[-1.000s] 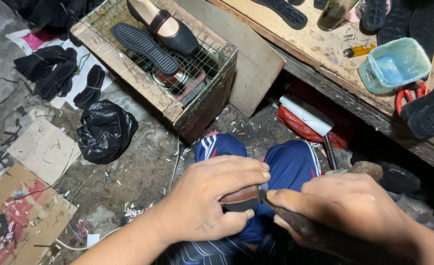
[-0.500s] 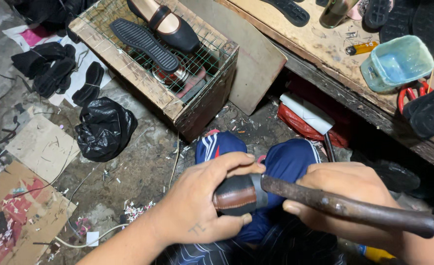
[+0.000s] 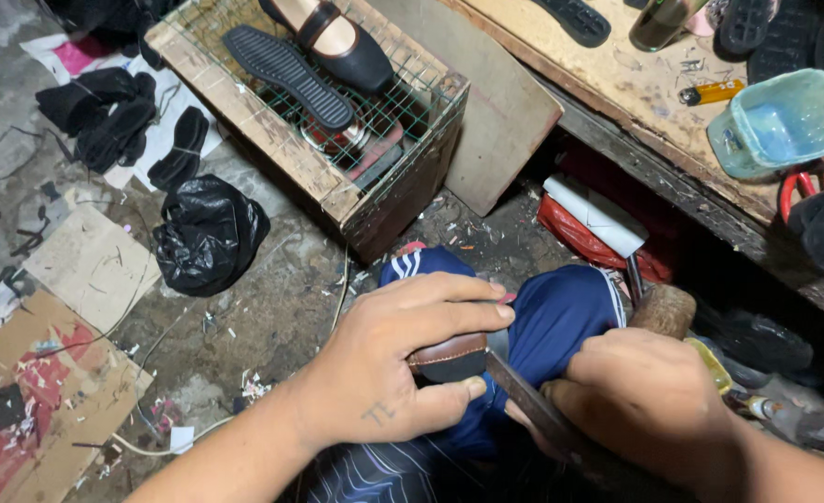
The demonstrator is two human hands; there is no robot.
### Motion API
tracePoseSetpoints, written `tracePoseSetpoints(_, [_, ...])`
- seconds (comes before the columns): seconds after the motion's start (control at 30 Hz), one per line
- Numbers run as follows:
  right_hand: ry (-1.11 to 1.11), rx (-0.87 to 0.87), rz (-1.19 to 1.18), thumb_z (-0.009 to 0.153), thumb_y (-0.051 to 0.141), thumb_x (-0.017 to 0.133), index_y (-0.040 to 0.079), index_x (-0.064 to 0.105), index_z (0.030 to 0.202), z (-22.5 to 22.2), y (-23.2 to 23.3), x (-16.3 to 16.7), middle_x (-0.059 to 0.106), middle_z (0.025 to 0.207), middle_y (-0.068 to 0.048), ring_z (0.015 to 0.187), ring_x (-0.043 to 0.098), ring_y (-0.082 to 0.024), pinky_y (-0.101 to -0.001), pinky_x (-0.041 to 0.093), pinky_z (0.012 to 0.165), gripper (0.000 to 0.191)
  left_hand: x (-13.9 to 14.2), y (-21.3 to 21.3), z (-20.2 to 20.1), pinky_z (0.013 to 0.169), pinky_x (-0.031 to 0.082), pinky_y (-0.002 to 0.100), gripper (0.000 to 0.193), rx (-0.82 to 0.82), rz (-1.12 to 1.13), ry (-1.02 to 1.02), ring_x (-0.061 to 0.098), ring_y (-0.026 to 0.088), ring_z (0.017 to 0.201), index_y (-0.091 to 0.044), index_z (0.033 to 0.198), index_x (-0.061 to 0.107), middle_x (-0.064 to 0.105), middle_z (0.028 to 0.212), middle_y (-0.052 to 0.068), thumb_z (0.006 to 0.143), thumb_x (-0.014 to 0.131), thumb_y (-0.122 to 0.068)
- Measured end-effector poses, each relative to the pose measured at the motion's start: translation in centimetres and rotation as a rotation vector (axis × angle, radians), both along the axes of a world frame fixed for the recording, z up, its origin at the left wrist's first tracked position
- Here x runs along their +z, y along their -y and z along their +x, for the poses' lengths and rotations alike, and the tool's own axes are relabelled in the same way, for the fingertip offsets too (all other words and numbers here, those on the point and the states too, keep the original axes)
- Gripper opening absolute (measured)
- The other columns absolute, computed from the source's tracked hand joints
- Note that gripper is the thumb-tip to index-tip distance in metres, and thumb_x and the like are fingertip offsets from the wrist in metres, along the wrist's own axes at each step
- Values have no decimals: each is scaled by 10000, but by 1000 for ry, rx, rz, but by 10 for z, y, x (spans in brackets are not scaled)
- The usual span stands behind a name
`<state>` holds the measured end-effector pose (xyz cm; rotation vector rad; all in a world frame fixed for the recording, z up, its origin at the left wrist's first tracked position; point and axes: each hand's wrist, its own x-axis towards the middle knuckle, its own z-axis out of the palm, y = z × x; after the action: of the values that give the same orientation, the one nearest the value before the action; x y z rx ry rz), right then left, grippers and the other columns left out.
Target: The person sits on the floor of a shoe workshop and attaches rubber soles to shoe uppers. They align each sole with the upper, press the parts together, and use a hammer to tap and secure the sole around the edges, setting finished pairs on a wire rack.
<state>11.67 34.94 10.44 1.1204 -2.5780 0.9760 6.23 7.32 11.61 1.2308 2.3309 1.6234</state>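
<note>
Left hand's (image 3: 389,373) grip is curled tight around a brown leather shoe piece (image 3: 446,352) held over the blue-trousered knee (image 3: 561,317), fingers above and thumb below. Just right of it, the right hand (image 3: 649,401) is closed hard on a flat metal tool (image 3: 524,401) whose tip meets the leather's edge. My worry: the tool could slip off that edge and catch the left thumb (image 3: 454,396), which lies close beneath its tip, or the leather could twist in the grip and be gouged.
</note>
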Motion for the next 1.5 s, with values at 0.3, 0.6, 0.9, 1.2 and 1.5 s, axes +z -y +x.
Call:
tracePoseSetpoints(0.3, [193,-173,-267,724,275,893,45,657,1165,8,25,5,681,1127,-107,1010,685,-250,-353,531,881,550,-23,-12,39,1193,364,382,697,224,458,485,505,234,1381,-30,1478,368,536,1455,101,888,653,-268])
tracePoseSetpoints(0.6, [367,-3,-409,861,88,809,73,689,1182,38,20,-1,701,1253,-117,1157,720,-265,-357,571,996,343,-53,-36,103,1019,469,507,821,-24,1318,1631,602,329,1231,-39,1459,443,617,1383,175,901,477,-640])
tracePoseSetpoints(0.9, [306,-446,-94,721,184,846,50,724,924,76,-27,-45,683,840,-63,754,667,-230,-350,530,686,271,-112,-74,61,1046,513,514,561,80,1048,1719,663,317,1144,-30,1373,546,676,1236,163,870,570,-278])
tracePoseSetpoints(1.2, [242,-426,-50,778,223,820,91,671,708,66,-45,-119,615,641,-45,602,627,-247,-385,473,534,211,-219,-108,16,961,518,556,572,85,786,1843,680,326,1098,-78,1315,612,700,1215,139,833,559,-379])
tracePoseSetpoints(1.5, [142,-490,106,744,280,830,132,640,656,59,-38,-138,531,583,-43,520,582,-275,-428,452,471,256,-221,-108,10,977,519,568,572,62,777,1829,674,325,1122,-75,1335,590,689,1232,142,848,557,-375])
